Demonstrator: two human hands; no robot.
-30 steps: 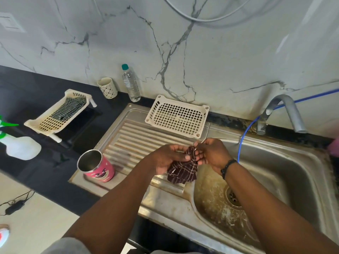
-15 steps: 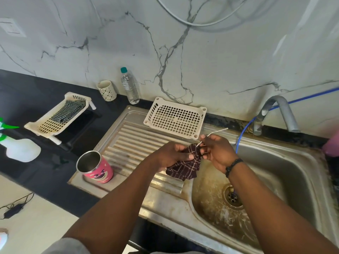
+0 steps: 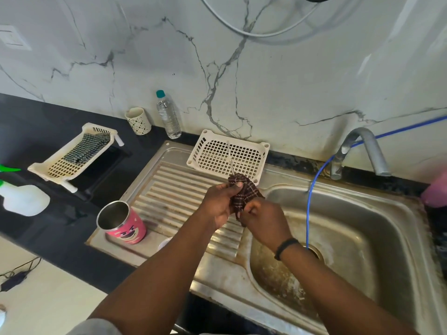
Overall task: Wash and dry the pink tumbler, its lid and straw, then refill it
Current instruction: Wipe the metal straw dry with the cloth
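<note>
Since half a second ago, the metal straw (image 3: pixel 230 155) has swung from pointing right over the sink to standing nearly upright, its free end now rising in front of the white perforated basket (image 3: pixel 227 155) at the far edge of the drainboard (image 3: pixel 174 197). From the single head view, the left hand (image 3: pixel 217 205) has its fingers and thumb curled round a dark checked cloth (image 3: pixel 243 193) bunched about the straw's lower part, while the right hand (image 3: pixel 263 221), just nearer and touching the cloth's hanging end, looks curled on the cloth or the straw's hidden lower end; which one I cannot tell. This reads as drying the straw. The pink tumbler (image 3: pixel 124 224) stands open-mouthed on the near left of the drainboard, well apart from the hands, and a pale rim, perhaps the lid (image 3: pixel 165 242), peeks out beside the left forearm. The straw is likely light, stiff and slick when wet, so pinching it through the cloth near one end should stop it slipping. The tumbler appears to be steel-lined, rigid and not fragile; it is best taken round the body. A water bottle (image 3: pixel 168 116) and patterned cup (image 3: pixel 138 120) stand at the far wall, and a tap (image 3: pixel 362 151) with a blue hose (image 3: pixel 312 201) is at the right.
</note>
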